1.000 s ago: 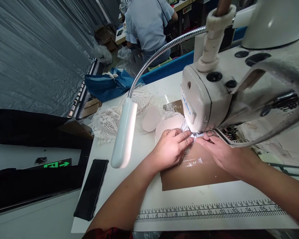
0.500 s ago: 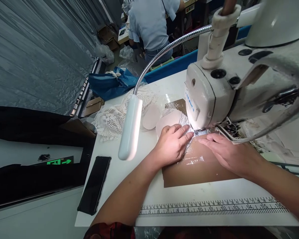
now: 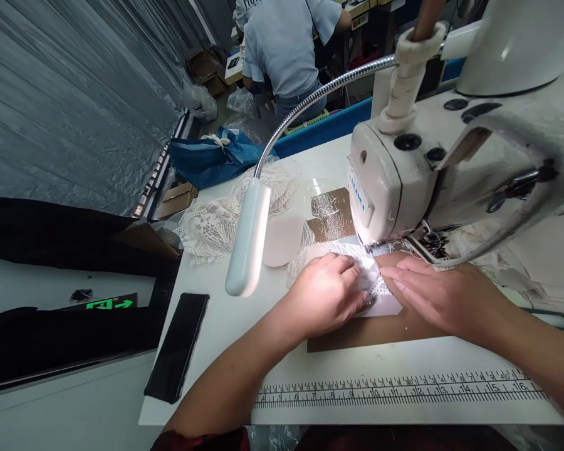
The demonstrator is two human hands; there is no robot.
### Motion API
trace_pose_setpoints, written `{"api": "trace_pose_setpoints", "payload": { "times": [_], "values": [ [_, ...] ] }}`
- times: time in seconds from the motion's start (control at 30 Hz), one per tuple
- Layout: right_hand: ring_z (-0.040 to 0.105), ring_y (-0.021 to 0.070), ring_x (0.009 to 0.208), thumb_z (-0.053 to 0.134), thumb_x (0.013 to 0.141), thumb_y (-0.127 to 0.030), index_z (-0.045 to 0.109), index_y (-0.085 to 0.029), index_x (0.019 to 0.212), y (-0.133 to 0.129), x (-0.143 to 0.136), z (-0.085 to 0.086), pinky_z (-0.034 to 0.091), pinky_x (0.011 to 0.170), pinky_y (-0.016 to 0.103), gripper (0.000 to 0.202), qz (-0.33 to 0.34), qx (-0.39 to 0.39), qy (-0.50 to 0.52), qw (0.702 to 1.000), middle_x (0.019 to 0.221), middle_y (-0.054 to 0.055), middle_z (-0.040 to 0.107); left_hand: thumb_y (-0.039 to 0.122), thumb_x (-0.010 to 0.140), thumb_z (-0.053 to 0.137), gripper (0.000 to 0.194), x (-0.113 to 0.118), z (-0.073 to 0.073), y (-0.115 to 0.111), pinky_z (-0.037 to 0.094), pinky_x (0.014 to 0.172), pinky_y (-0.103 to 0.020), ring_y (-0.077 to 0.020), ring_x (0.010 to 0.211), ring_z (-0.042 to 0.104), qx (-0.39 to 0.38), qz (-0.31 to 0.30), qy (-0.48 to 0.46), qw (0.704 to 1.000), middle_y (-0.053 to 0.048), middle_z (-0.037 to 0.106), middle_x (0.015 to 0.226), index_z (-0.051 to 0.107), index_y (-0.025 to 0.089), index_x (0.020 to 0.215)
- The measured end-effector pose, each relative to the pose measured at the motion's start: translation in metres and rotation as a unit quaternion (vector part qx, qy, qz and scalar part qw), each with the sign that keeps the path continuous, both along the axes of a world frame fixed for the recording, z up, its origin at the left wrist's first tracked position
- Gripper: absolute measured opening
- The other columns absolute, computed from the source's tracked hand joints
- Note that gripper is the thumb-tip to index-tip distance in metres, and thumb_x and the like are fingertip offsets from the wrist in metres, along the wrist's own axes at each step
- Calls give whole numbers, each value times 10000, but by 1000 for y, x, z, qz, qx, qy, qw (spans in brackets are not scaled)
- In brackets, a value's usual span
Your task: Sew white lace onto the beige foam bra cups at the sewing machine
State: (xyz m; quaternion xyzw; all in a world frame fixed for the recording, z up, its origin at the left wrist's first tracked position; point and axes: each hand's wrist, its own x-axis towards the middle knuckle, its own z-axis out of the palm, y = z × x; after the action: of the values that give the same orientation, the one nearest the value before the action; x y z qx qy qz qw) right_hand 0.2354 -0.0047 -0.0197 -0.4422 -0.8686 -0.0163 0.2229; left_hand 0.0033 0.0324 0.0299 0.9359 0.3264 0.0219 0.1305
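A white lace piece with a pale backing (image 3: 380, 304) lies on the sewing machine's brown bed plate (image 3: 352, 338), below the needle area. My left hand (image 3: 326, 294) rests on it with curled fingers, gripping the fabric; its fingertips are partly hidden. On the right, my right hand (image 3: 432, 291) lies low over the plate, fingers stretched out, its fingertips touching the lace's right edge. Just beyond both hands stands the white sewing machine head (image 3: 376, 181). A smooth pale fabric cup (image 3: 282, 240) lies to the left, apparently joined to the lace.
A lamp (image 3: 248, 241) on a bendy metal neck hangs over the table's left part. Behind it lies a lace heap (image 3: 207, 228). A black phone (image 3: 177, 347) sits near the left edge, and a printed ruler (image 3: 395, 391) runs along the front. Another person (image 3: 282, 50) sits beyond.
The lace and its pale backing have come toward me over the brown plate, with my left hand slightly lower. The pale cup has shifted left. My right hand remains beside the needle area.
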Motion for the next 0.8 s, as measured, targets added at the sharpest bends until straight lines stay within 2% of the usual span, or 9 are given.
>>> {"api": "trace_pose_setpoints", "payload": {
  "times": [0.2,0.43,0.63,0.8],
  "values": [
    [475,156,609,443,895,-141,660,-211,857,-8,4,0,292,594,306,231,96,-78,15,992,689,8,579,336,1003,373,370,7,-14,-3,496,873,-387,-228,985,567,16,-40,-23,999,-111,601,1269,586,131,1224],
    [458,155,604,445,868,-139,640,-199,783,-10,2,2,269,590,310,221,95,-92,1,991,672,14,546,345,997,376,388,6,-22,-3,476,882,-409,-240,1009,545,31,-31,-10,999,-102,553,1376,595,135,1238],
    [453,152,600,435,864,-126,639,-193,786,-8,-1,3,261,578,311,228,90,-63,11,994,661,12,539,381,980,416,435,4,-27,3,477,901,-438,-269,1073,538,37,-29,-21,999,-121,538,1400,556,132,1307],
    [468,162,625,425,890,-129,667,-184,928,-7,-2,-3,264,582,319,252,74,-44,9,996,695,21,570,344,1003,371,406,3,-29,4,461,905,-427,-257,1095,535,65,-42,-26,997,-119,547,1392,556,139,1300]
  ]
}}
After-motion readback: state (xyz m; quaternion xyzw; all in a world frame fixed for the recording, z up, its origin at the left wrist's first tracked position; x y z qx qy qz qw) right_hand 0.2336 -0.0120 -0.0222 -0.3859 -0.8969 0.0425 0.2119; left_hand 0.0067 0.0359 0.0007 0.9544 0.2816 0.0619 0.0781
